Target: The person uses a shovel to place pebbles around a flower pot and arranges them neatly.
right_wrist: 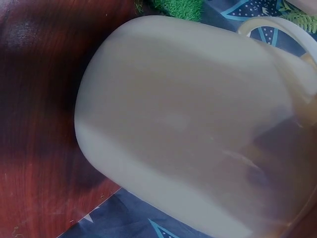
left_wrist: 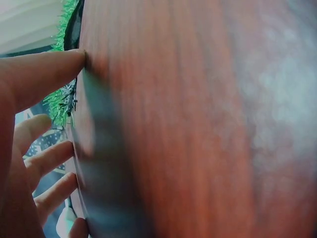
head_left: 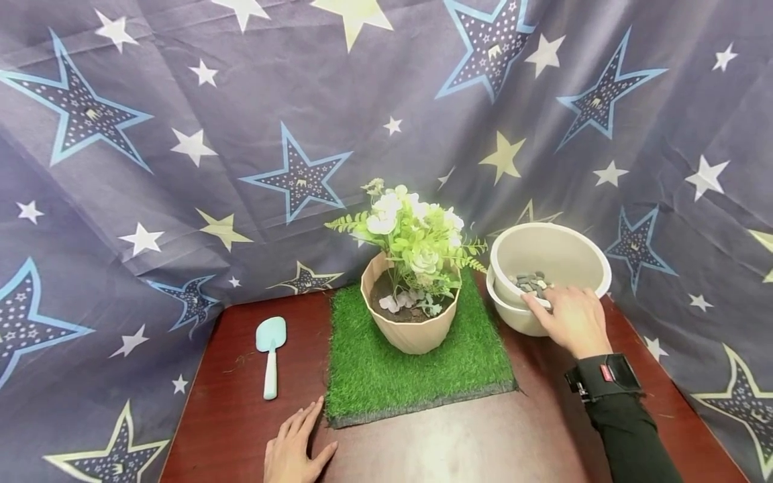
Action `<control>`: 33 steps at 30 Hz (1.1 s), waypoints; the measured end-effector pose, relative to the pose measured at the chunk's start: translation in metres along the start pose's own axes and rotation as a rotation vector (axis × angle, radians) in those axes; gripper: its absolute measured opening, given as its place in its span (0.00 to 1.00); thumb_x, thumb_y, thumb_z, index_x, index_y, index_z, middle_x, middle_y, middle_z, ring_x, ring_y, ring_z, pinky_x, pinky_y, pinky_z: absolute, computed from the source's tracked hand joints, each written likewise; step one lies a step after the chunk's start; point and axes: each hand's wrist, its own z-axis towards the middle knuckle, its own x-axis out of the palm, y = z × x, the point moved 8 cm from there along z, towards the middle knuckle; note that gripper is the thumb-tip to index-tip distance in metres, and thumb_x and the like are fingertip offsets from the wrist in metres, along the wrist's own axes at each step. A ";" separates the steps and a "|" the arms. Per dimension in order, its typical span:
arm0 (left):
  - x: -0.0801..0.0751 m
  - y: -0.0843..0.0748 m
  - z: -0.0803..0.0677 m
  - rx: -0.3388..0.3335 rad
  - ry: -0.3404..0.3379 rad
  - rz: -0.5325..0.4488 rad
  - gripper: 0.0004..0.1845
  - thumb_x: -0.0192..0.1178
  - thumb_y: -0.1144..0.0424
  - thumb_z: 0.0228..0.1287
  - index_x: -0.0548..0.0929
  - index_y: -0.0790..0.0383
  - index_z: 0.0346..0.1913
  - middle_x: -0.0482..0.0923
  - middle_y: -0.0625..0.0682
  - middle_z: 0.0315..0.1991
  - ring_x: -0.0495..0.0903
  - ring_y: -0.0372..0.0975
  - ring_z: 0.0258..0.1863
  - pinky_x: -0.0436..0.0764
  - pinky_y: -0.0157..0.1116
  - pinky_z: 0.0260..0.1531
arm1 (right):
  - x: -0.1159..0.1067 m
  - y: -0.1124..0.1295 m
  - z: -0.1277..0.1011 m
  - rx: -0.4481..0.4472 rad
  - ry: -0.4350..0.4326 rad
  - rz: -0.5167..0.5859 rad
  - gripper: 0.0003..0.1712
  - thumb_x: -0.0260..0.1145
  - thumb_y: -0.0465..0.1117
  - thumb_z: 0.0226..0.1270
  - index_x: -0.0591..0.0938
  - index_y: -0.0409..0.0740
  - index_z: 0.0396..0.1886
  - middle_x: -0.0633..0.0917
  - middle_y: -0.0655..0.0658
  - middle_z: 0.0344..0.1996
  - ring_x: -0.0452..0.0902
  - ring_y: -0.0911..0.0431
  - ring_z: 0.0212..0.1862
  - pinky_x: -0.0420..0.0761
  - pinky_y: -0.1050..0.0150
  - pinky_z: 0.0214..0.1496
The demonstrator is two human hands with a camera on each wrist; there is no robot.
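Observation:
My right hand [head_left: 576,318] is at the front rim of the upper of two stacked cream bowls [head_left: 580,251]. The thumb lies along the front wall and the other fingers reach over the rim, gripping it; their tips are hidden inside. Small grey stones [head_left: 531,282] lie in this bowl beside the hand. The right wrist view is filled by a bowl's outer side [right_wrist: 173,119], with a curved handle [right_wrist: 270,22] at top right. My left hand [head_left: 294,446] rests on the table with fingers spread, near the front left corner of the green turf mat [head_left: 417,382].
A ribbed beige pot [head_left: 417,332] stands on the mat, holding soil, white flowers and green leaves [head_left: 417,228]. Left of the mat lies a pale blue hand trowel [head_left: 271,349] on the reddish-brown table [head_left: 435,443]. A star-patterned cloth [head_left: 386,87] hangs behind and at both sides.

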 end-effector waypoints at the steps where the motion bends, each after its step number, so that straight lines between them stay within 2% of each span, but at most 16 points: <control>1: 0.000 0.000 0.000 -0.005 0.005 -0.004 0.47 0.70 0.34 0.55 0.68 0.40 0.78 0.76 0.47 0.70 0.74 0.51 0.67 0.78 0.61 0.46 | 0.000 0.001 0.000 0.000 0.003 0.005 0.26 0.63 0.61 0.72 0.81 0.46 0.22 0.81 0.42 0.20 0.77 0.40 0.31 0.69 0.47 0.39; 4: 0.000 0.001 0.001 -0.026 0.036 -0.005 0.47 0.69 0.33 0.55 0.68 0.40 0.78 0.76 0.47 0.71 0.73 0.51 0.68 0.78 0.61 0.47 | -0.002 0.002 -0.003 -0.005 0.008 0.009 0.26 0.63 0.61 0.71 0.82 0.47 0.21 0.81 0.43 0.21 0.78 0.40 0.31 0.68 0.48 0.38; 7: -0.003 0.002 0.002 -0.041 0.058 -0.005 0.47 0.69 0.33 0.55 0.68 0.42 0.78 0.75 0.48 0.71 0.73 0.51 0.68 0.77 0.61 0.48 | -0.005 0.004 -0.011 -0.011 0.006 0.021 0.27 0.65 0.60 0.70 0.76 0.50 0.16 0.78 0.47 0.17 0.76 0.42 0.29 0.66 0.50 0.36; 11: -0.005 0.004 0.002 -0.027 0.033 -0.006 0.47 0.69 0.33 0.56 0.69 0.42 0.78 0.75 0.48 0.71 0.72 0.51 0.68 0.77 0.59 0.46 | -0.013 0.007 -0.025 -0.018 0.009 0.026 0.29 0.66 0.60 0.70 0.68 0.55 0.13 0.73 0.51 0.16 0.74 0.44 0.27 0.65 0.50 0.35; 14: -0.004 0.005 0.001 -0.012 0.012 -0.011 0.46 0.69 0.32 0.56 0.69 0.42 0.77 0.75 0.47 0.71 0.73 0.50 0.67 0.77 0.59 0.46 | -0.022 0.010 -0.042 -0.018 0.006 0.018 0.28 0.67 0.60 0.68 0.68 0.56 0.13 0.73 0.52 0.17 0.73 0.46 0.27 0.66 0.50 0.36; 23: -0.003 0.006 -0.001 -0.033 0.034 -0.012 0.47 0.68 0.31 0.56 0.68 0.41 0.78 0.74 0.47 0.72 0.72 0.50 0.68 0.76 0.58 0.48 | -0.054 0.021 -0.100 -0.053 -0.089 -0.012 0.25 0.73 0.56 0.56 0.69 0.55 0.13 0.71 0.52 0.16 0.72 0.46 0.27 0.66 0.52 0.35; 28: -0.005 0.005 0.000 -0.028 0.032 -0.014 0.47 0.68 0.32 0.56 0.69 0.42 0.78 0.74 0.47 0.72 0.71 0.50 0.69 0.76 0.56 0.46 | -0.066 0.026 -0.120 -0.070 -0.124 -0.011 0.23 0.73 0.57 0.54 0.69 0.56 0.15 0.69 0.54 0.15 0.71 0.47 0.27 0.65 0.53 0.35; 33: -0.006 0.002 0.000 -0.015 0.024 -0.021 0.46 0.68 0.31 0.56 0.69 0.42 0.77 0.75 0.47 0.72 0.71 0.50 0.69 0.76 0.55 0.45 | -0.073 0.027 -0.132 -0.068 -0.116 -0.016 0.24 0.71 0.59 0.56 0.69 0.56 0.15 0.70 0.54 0.16 0.72 0.46 0.27 0.65 0.52 0.36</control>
